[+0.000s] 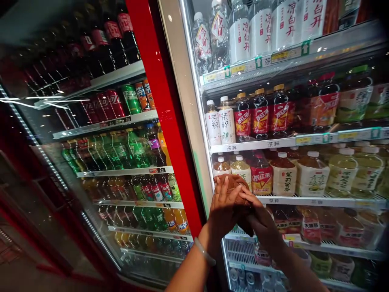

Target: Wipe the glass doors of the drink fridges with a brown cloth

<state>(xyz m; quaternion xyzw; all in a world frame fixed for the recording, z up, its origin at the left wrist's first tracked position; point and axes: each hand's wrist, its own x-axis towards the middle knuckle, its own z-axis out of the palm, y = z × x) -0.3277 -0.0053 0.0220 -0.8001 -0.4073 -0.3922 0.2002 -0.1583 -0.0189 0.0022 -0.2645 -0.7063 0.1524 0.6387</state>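
A bunched brown cloth (231, 179) is gathered between my two hands, in front of the right-hand drinks cooler. My left hand (220, 202) lies over its left side, fingers pointing up and pressed on the fabric; a pale bangle (204, 251) circles that wrist. From the right, my right hand (258, 213) grips the folds, its fingers closed on them near the left fingertips. A darker fold of the cloth hangs below, between the palms. Whether the cloth touches the cooler's front, I cannot tell. Behind it stands a red-labelled tea bottle (261, 178).
Shelves of bottled drinks fill the right cooler, with a white shelf edge (282, 200) just right of my hands. A red cooler frame (170, 101) runs down the left, beside a second glass-fronted cooler holding cans (132, 99) and green bottles (136, 148).
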